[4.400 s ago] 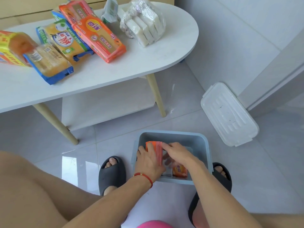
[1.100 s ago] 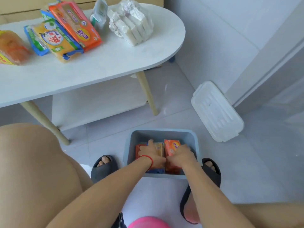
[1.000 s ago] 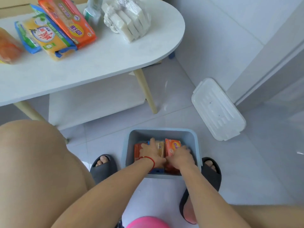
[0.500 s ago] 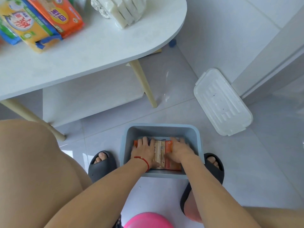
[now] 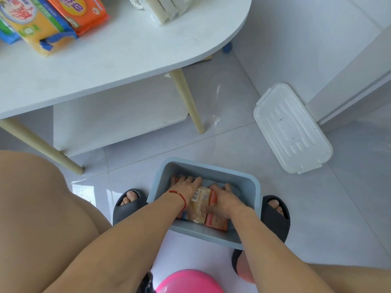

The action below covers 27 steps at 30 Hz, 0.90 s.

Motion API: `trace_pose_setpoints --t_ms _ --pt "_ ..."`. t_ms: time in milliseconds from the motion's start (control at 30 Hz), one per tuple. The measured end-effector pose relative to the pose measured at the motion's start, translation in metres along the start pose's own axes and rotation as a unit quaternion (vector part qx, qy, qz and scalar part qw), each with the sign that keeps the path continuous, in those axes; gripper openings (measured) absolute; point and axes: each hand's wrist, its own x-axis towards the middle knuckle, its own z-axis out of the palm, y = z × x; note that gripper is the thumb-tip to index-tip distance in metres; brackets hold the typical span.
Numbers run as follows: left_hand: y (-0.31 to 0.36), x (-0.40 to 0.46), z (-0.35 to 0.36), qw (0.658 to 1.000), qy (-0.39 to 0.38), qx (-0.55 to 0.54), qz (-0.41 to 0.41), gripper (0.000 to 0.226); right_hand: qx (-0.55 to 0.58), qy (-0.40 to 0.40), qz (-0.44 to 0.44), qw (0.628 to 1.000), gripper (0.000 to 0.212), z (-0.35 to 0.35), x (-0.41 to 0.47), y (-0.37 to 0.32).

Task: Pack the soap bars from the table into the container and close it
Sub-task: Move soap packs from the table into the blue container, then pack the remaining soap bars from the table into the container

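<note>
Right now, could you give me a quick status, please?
Both hands, left and right, pressing soap packs flat in bin. More soap on table. Lid off.

Single head-worn view, looking steeply down past the knees, close over the container (image 5: 257, 199), table (image 5: 127, 51) edge above.

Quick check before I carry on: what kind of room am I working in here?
Probably a room in a home, not a workshop. The floor is glossy pale tile, a low white table on wooden legs holds packaged soap, and the person wears slippers beside the blue container.
</note>
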Motion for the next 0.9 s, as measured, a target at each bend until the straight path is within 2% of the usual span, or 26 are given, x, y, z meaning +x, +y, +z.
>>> trace_pose_setpoints --t_ms 133,200,267,400,500,600,667,733,833,900 --pt "-0.001 -0.005 -0.003 1.000 -0.001 -0.009 0.018 0.105 -0.021 -0.018 0.002 1.000 0.098 -0.004 -0.002 -0.003" --pt "-0.005 -0.009 -0.006 0.999 0.022 -0.026 0.037 0.089 -0.026 -0.010 0.006 1.000 0.099 -0.011 -0.008 -0.008" --pt "-0.013 -0.015 -0.010 0.995 0.067 -0.042 0.067 0.068 -0.027 0.008 0.009 1.000 0.084 -0.019 -0.014 -0.018" --pt "-0.023 -0.047 -0.029 0.976 0.175 -0.078 0.103 0.034 -0.079 0.017 0.013 0.997 0.039 -0.036 -0.032 -0.045" --pt "-0.032 -0.088 -0.055 0.953 0.255 -0.132 0.096 0.024 -0.062 0.036 -0.045 0.996 0.036 -0.051 -0.050 -0.075" --pt "-0.050 -0.130 -0.088 0.918 0.342 -0.176 0.094 0.031 0.016 0.064 -0.135 0.989 0.032 -0.067 -0.075 -0.118" --pt "-0.068 -0.162 -0.114 0.891 0.404 -0.186 0.093 0.037 0.073 0.081 -0.203 0.973 0.016 -0.079 -0.096 -0.153" --pt "-0.088 -0.199 -0.148 0.860 0.470 -0.179 0.087 0.035 0.101 0.125 -0.277 0.947 0.010 -0.092 -0.120 -0.191" --pt "-0.119 -0.245 -0.202 0.812 0.551 -0.181 0.062 0.026 0.119 0.274 -0.376 0.877 0.015 -0.114 -0.149 -0.242" --pt "-0.144 -0.259 -0.231 0.775 0.601 -0.195 0.017 0.024 0.131 0.370 -0.407 0.825 0.020 -0.132 -0.155 -0.278"
